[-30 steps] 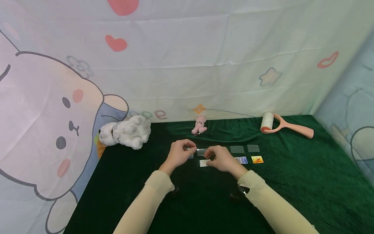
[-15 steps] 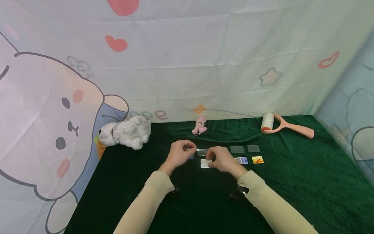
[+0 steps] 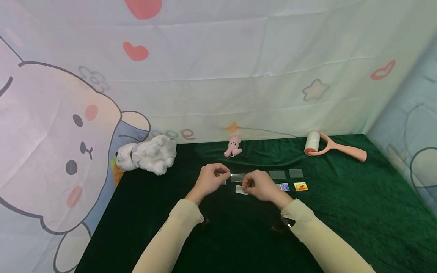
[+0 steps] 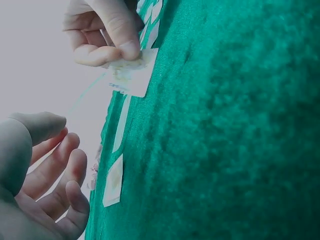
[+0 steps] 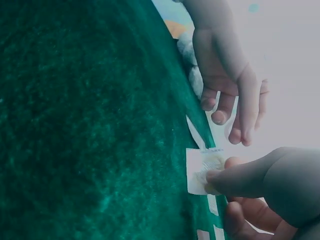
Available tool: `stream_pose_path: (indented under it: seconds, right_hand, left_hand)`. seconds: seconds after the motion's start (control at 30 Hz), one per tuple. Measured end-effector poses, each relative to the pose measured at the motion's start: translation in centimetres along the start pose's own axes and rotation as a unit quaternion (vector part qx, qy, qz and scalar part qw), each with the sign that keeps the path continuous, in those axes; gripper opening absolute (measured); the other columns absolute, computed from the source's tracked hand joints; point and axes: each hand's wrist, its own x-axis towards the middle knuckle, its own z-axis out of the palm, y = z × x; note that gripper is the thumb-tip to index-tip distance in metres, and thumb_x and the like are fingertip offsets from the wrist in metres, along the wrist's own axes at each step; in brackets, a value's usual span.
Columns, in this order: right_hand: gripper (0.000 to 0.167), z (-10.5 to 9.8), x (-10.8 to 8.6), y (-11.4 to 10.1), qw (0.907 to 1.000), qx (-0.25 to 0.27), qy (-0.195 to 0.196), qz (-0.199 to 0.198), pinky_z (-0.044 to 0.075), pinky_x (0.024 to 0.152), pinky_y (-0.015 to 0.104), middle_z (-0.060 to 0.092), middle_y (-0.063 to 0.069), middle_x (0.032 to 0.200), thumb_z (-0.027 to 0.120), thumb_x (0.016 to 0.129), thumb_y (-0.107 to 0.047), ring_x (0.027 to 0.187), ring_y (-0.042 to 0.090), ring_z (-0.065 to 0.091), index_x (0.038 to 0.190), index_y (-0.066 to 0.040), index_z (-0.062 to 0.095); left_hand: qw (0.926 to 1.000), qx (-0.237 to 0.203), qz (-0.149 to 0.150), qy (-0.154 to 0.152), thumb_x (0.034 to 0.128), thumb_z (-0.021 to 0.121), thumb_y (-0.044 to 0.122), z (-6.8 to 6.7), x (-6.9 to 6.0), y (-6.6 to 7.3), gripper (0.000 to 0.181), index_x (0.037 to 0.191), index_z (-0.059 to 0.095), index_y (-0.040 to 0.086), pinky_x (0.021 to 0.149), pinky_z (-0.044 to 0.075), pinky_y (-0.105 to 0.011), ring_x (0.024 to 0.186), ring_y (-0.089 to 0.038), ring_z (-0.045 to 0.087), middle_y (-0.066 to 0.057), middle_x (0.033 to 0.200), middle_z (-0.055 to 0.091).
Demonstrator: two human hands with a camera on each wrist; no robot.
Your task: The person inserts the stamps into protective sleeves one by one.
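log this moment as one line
right hand: pinches pale card | left hand: nearby, grip unclear | yellow card: lies on green cloth

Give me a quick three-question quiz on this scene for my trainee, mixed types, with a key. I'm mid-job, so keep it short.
1. Multiple choice: what is the right hand pinching?
A) yellow card
B) pale card
C) blue card

2. True or false: in the head view, the lint roller lies to the right of the white plush toy.

3. Short answer: what colour is the small plush toy lying between those two?

Key:
1. B
2. True
3. Pink
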Motion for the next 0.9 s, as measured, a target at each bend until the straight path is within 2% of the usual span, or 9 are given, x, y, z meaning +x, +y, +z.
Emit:
stream_pose_path:
  seconds: [0.4, 0.57, 0.73, 0.9]
  right_hand:
    - [0.018, -1.3, -0.8, -0.3, 0.9989, 0.035, 0.027, -0.014, 0.059, 0.082, 0.041, 0.071, -0.002, 0.092, 0.075, 0.093, 0.001, 0.083, 0.014, 0.065, 0.088, -0.016, 0.074]
    - [0.011, -1.9, -1.3, 0.2, 0.9981, 0.044, 0.04, -0.011, 0.059, 0.083, 0.044, 0.072, 0.002, 0.1, 0.074, 0.096, -0.003, 0.088, 0.018, 0.067, 0.093, -0.014, 0.074]
    - [0.006, -2.5, -1.8, 0.9, 0.9969, 0.063, 0.047, 0.003, 0.058, 0.08, 0.04, 0.072, 0.005, 0.109, 0.074, 0.098, -0.008, 0.088, 0.018, 0.066, 0.1, -0.014, 0.075]
    - [0.011, -3.1, -2.2, 1.3, 0.9947, 0.084, 0.059, 0.003, 0.056, 0.076, 0.036, 0.073, 0.006, 0.109, 0.073, 0.098, -0.008, 0.084, 0.018, 0.065, 0.106, -0.014, 0.076]
  left_hand:
    - [1.0, -0.004, 0.008, -0.004, 0.1016, 0.072, 0.024, 0.1, 0.2, 0.2, 0.009, 0.103, 0.079, 0.019, 0.07, 0.056, -0.035, 0.078, -0.019, 0.063, 0.005, 0.102, 0.075]
    - [0.9999, -0.01, 0.004, -0.009, 0.1016, 0.072, 0.024, 0.2, 0.2, 0.2, 0.009, 0.104, 0.079, 0.019, 0.07, 0.056, -0.034, 0.077, -0.019, 0.063, 0.005, 0.101, 0.075]
    - [0.9998, -0.011, 0.011, -0.01, 0.1016, 0.072, 0.024, 0.4, 0.2, 0.3, 0.009, 0.104, 0.079, 0.018, 0.07, 0.057, -0.035, 0.076, -0.019, 0.065, 0.004, 0.1, 0.075]
    - [0.9997, -0.013, 0.015, -0.012, 0.1019, 0.072, 0.024, 0.5, 0.3, 0.5, 0.009, 0.105, 0.078, 0.018, 0.07, 0.057, -0.035, 0.076, -0.018, 0.065, 0.003, 0.102, 0.075]
